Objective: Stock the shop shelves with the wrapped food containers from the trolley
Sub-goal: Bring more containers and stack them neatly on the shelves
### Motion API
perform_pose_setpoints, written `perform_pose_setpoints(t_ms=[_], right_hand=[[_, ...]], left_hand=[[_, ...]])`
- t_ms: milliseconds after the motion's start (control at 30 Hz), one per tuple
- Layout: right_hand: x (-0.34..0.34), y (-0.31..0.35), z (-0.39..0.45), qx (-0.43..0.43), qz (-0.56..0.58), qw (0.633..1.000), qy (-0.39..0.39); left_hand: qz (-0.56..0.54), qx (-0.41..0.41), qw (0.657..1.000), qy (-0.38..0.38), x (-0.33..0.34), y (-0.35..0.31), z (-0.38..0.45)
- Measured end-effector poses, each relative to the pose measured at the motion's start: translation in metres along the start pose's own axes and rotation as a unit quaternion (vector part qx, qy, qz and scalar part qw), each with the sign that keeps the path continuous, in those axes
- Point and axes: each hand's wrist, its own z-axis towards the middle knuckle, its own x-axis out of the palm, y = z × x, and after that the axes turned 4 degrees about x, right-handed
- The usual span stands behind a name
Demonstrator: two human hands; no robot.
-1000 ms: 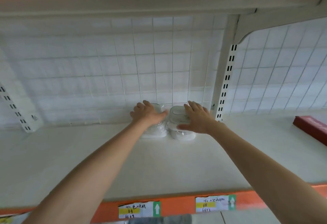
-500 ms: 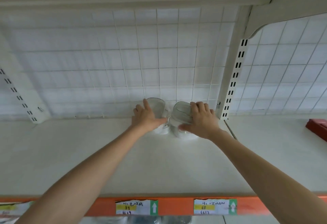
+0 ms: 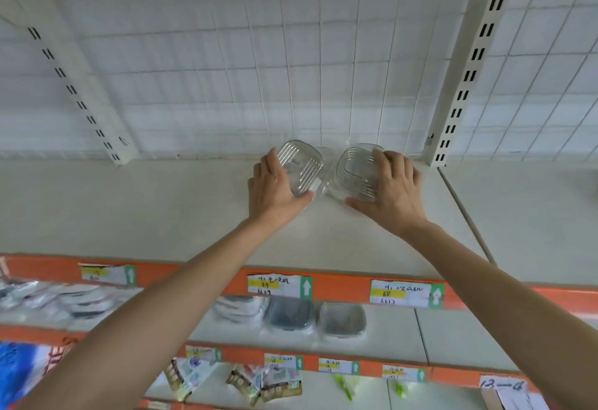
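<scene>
Two wrapped food containers sit at the back of the white shelf (image 3: pixel 161 215), just beside each other against the wire grid back panel (image 3: pixel 226 69), at about 12 o'clock from the person. Both are clear, ribbed and tilted so their lids face the camera. The left container (image 3: pixel 301 163) is held by the left hand (image 3: pixel 275 189), whose fingers curl along its 9 o'clock edge while the thumb runs under its 6 o'clock edge. The right container (image 3: pixel 356 173) is held by the right hand (image 3: pixel 391 189), fingers laid over its 3 o'clock side and thumb stretched along its lower edge. Whether the two containers touch cannot be told through the glossy wrap.

At 6 o'clock, the shelf's orange front strip (image 3: pixel 194 275) carries paper price labels (image 3: pixel 278 285). On the shelf below (image 3: pixel 453 335), two dark lidded containers (image 3: pixel 288 314) stand side by side. Lower still, small printed packets (image 3: pixel 268 383) hang or lie.
</scene>
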Motion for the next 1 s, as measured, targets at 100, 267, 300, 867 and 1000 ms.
perform_pose_setpoints(t_ms=[100, 267, 300, 867, 1000], right_hand=[[-0.010, 0.018, -0.023, -0.015, 0.016, 1.000, 0.003], [-0.035, 0.060, -0.079, -0.043, 0.046, 0.998, -0.032], [-0.041, 0.068, -0.094, -0.045, 0.057, 0.997, -0.037], [-0.050, 0.067, -0.346, -0.026, -0.081, 0.968, 0.237], [-0.033, 0.060, -0.347, 0.030, -0.077, 0.959, 0.271]], left_hand=[[-0.015, 0.005, 0.999, -0.029, -0.022, 0.008, -0.026], [-0.036, 0.016, 0.994, -0.100, -0.065, 0.021, -0.097], [-0.037, 0.019, 0.993, -0.112, -0.072, 0.026, -0.116], [0.156, 0.007, 0.978, 0.142, -0.075, 0.079, -0.349], [0.163, 0.013, 0.972, 0.171, -0.056, 0.084, -0.340]])
